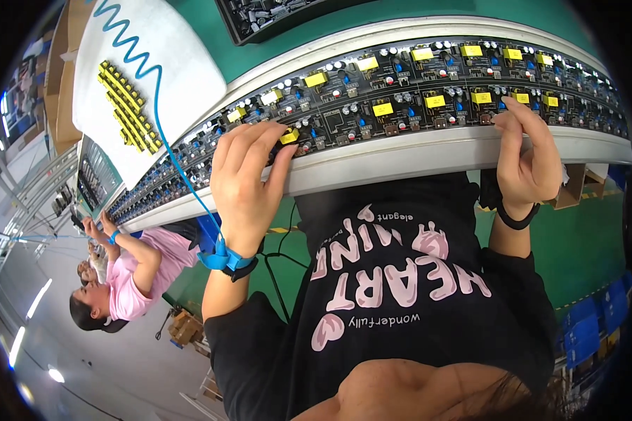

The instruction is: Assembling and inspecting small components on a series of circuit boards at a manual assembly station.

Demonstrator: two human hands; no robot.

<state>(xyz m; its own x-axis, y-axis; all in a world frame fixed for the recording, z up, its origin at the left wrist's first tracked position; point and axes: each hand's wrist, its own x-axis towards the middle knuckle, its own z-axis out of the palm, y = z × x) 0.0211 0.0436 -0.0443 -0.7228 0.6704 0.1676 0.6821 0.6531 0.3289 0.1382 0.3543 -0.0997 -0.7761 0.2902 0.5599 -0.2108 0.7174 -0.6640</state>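
Note:
My left hand (244,172), in a blue wrist strap (226,258), is at the left part of a row of black circuit boards (335,121). Its thumb and index finger close around a yellow block-shaped component (289,136) at the board's surface. Farther right, my right hand (530,158) rests over the near edge of the boards. Its thumb and index fingertips come close together beside a yellow component (481,98); whatever lies between them is too small to make out. Other yellow components stand on the boards in two rows.
A metal rail (386,156) borders the boards on my side. At the left, a white sheet (189,67) carries rows of yellow components (128,105); a coiled blue cord (172,154) crosses it to my wrist. A black bin (260,31) of small parts stands behind. A co-worker (137,274) in pink works farther left.

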